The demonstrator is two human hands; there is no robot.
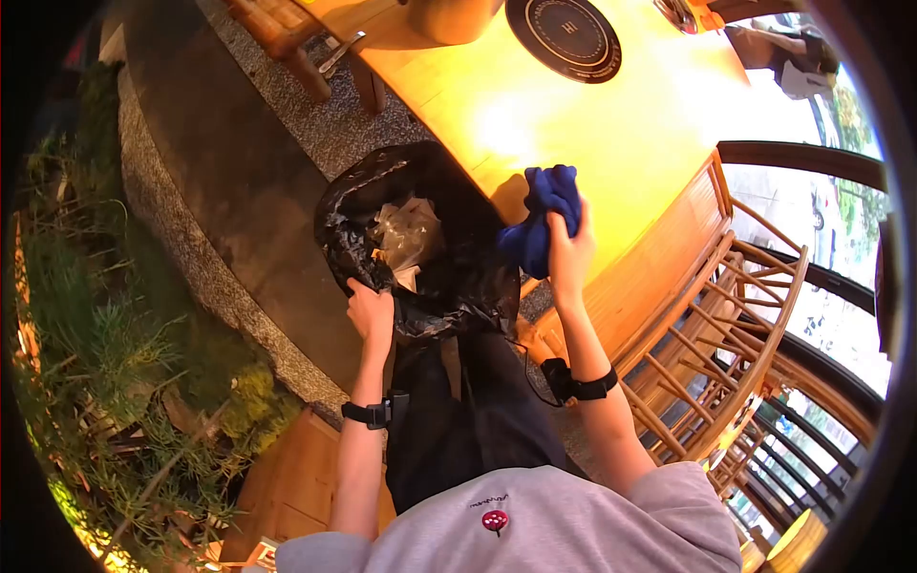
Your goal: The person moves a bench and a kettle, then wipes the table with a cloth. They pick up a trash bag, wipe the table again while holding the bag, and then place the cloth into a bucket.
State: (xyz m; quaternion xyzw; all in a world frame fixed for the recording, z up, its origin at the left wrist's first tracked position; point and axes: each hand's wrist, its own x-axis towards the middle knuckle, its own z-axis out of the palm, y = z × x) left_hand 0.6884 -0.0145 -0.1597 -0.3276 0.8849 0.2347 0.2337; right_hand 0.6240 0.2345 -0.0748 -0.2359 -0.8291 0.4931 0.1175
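Observation:
My left hand [370, 310] grips the near left rim of a black bin bag [458, 310], its fingers closed on the plastic. The bag gapes open beside the table edge, with crumpled clear plastic [409, 234] and a pale scrap inside. In my right hand [571, 250] is a bunched dark blue cloth [551, 205], held at the near edge of the wooden table [611, 143], to the right of the bag. Part of the cloth hangs over the bag's right side.
A round black hot plate [564, 38] is set in the table, with a wooden bucket [453, 17] to its left. Wooden chairs [716, 353] stand at the right, and a stool is at the upper left. Green plants [115, 344] fill the left side. A person is outside, upper right.

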